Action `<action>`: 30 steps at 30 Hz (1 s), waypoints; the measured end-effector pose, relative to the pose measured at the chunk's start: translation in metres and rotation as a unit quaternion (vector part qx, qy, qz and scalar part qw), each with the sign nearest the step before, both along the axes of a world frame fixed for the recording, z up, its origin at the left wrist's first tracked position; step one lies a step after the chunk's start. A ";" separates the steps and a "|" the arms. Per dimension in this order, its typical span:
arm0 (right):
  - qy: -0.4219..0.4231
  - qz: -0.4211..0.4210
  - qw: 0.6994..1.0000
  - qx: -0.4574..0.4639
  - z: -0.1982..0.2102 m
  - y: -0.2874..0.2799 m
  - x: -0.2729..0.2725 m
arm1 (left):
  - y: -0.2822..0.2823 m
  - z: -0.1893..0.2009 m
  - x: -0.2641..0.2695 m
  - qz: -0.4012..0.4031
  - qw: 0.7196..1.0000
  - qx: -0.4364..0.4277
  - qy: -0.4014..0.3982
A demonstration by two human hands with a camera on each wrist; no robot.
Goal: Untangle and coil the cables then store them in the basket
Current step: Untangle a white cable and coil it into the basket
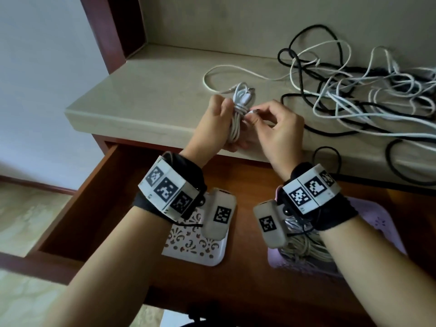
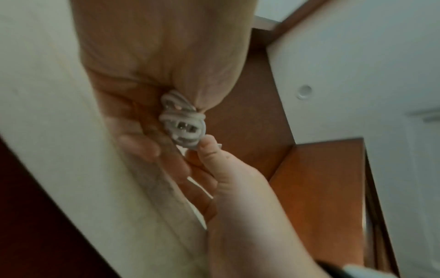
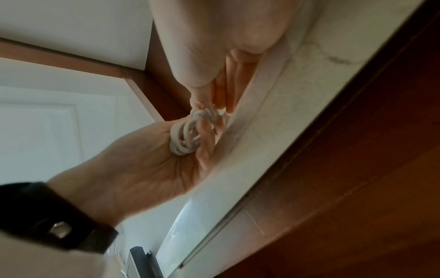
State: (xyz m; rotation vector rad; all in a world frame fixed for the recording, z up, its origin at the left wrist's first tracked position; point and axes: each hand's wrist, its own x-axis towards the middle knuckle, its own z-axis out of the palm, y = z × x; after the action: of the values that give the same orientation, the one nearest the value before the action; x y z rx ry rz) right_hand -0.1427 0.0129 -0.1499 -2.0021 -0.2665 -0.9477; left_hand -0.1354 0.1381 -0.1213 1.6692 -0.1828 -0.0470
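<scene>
My left hand (image 1: 215, 125) grips a coiled white cable (image 1: 238, 107), fingers curled round the bundle and holding it upright just above the front edge of the pale countertop (image 1: 146, 95). My right hand (image 1: 274, 127) pinches the cable's loose end between thumb and fingertips, right against the turns wrapped round the bundle's middle. The two hands touch there.

The countertop's front edge runs beneath my knuckles, with an open wooden drawer (image 1: 99, 185) pulled out below it. To my left the counter surface is bare back to the dark red wooden frame (image 1: 111, 29) at the corner, so that side is free for moving. To my right a tangle of black and white cables (image 1: 354, 90) spreads over the counter, near my right hand, and one black loop hangs over the edge. A long white strand (image 1: 226, 69) loops over the counter behind the bundle toward the tangle; I cannot tell whether it belongs to the cable I hold.

In the drawer, under my wrists, sit a white cut-out basket (image 1: 195, 246) on the left and a pink basket (image 1: 382, 223) on the right, the pink one holding coiled light-coloured cable already.

The bundle is long loops folded together, cinched by several tight turns across the middle; in the left wrist view (image 2: 182, 124) it shows end-on between palm and fingers, and the right wrist view (image 3: 188, 135) shows the same stacked white loops.
</scene>
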 end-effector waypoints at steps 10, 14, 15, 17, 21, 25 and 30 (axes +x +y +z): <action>0.018 -0.004 0.998 -0.064 0.004 0.000 0.000 | 0.015 -0.010 0.007 0.155 0.913 0.242 -0.289; -0.004 0.001 0.997 -0.082 0.002 0.002 0.001 | 0.013 -0.007 0.004 0.128 0.925 0.206 -0.291; -0.007 0.004 0.996 -0.084 0.002 0.002 0.002 | 0.013 -0.006 0.003 0.130 0.926 0.205 -0.288; -0.012 0.015 0.996 -0.087 0.000 0.004 0.002 | 0.014 -0.005 0.003 0.130 0.930 0.205 -0.276; -0.025 0.035 0.996 -0.077 -0.001 0.008 0.002 | 0.015 -0.004 0.003 0.116 0.943 0.205 -0.237; -0.037 0.046 0.995 -0.083 -0.006 0.012 0.002 | 0.022 -0.002 0.009 0.088 0.967 0.169 -0.168; -0.044 0.039 0.997 -0.058 -0.006 0.015 0.000 | 0.021 0.001 0.004 0.103 0.939 0.241 -0.222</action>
State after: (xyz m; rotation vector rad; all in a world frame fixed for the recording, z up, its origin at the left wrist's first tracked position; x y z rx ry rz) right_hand -0.1430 0.0283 -0.1564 -2.0414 -0.4552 -0.9908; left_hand -0.1317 0.1594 -0.1203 2.1650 -0.3575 0.4827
